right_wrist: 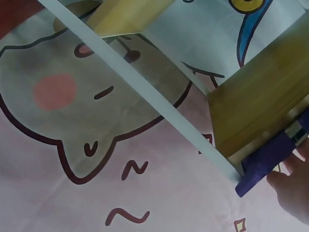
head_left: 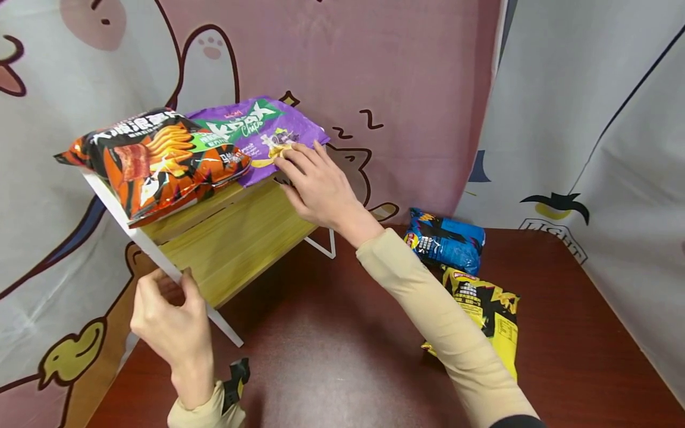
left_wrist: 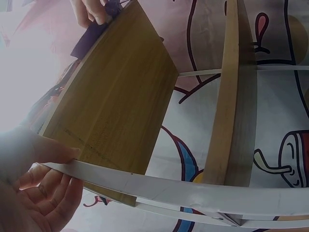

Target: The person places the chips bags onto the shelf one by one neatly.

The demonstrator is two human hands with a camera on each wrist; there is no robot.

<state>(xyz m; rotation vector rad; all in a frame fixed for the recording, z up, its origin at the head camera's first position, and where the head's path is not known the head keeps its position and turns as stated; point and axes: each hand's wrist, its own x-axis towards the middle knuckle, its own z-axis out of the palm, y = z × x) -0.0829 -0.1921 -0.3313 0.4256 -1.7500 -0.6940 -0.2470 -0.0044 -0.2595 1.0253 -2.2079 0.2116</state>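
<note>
A two-tier wooden shelf (head_left: 246,252) with a white metal frame stands on the left. My left hand (head_left: 173,327) holds its white front leg, the thumb (left_wrist: 60,149) and curled fingers on either side of the bar in the left wrist view. On the top board lie a black-and-orange chip bag (head_left: 160,163) and, partly behind it, a purple chip bag (head_left: 257,122). The fingers of my right hand (head_left: 326,193) rest on the purple bag near its right front corner. The right wrist view shows that hand only at its edge, against the bag.
On the dark red-brown table (head_left: 342,368), a blue chip bag (head_left: 449,241) lies right of the shelf. A yellow-and-black chip bag (head_left: 495,327) is nearer, partly hidden by the right sleeve (head_left: 444,321). A printed cloth (head_left: 417,71) hangs behind the shelf.
</note>
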